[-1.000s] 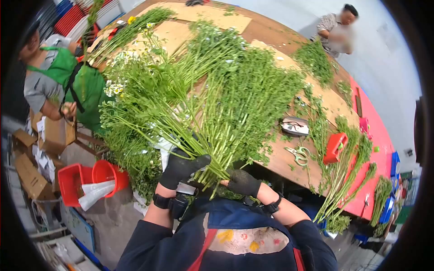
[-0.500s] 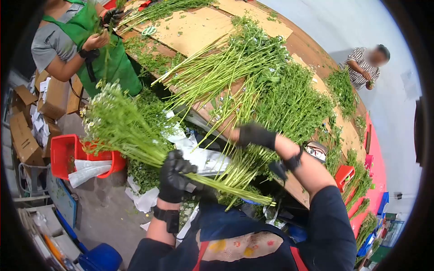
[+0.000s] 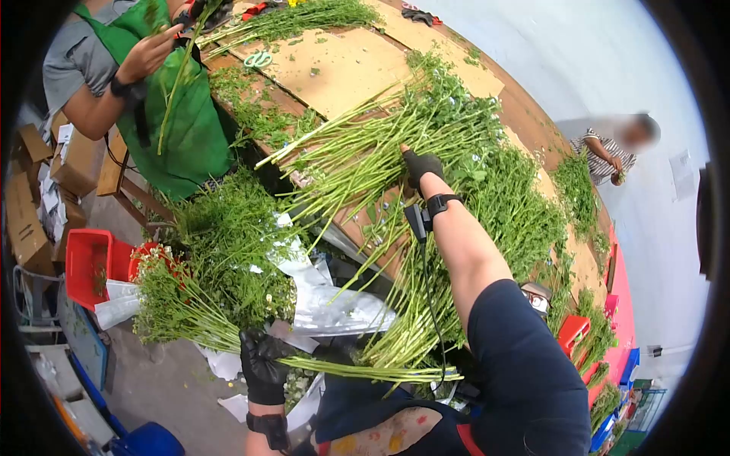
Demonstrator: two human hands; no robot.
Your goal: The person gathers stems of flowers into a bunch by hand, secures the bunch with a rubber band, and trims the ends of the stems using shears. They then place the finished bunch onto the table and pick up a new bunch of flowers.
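My left hand (image 3: 262,366), in a black glove, is closed around a bunch of long green flower stems (image 3: 201,315). Small white blossoms and leaves fan out to its left, and the bare stem ends stretch right, across my front. Reaching over the table, my right hand (image 3: 423,166) wears a black glove with a bare fingertip showing. One finger is stretched out over the large pile of green stems (image 3: 357,152); the others are mostly hidden. Leafy tops of that pile lie to the right of this hand.
A co-worker in a green apron (image 3: 179,114) handles a stem at upper left. Another person in a striped shirt (image 3: 601,152) stands across the table. Green scissors (image 3: 258,59) lie on cardboard (image 3: 334,68). Red bins (image 3: 91,262) and cardboard boxes (image 3: 34,220) are at left.
My right hand has moved up and away from me, onto the stem pile. My left hand has lowered leftward with its bunch. The green-aproned co-worker's raised hand has shifted.
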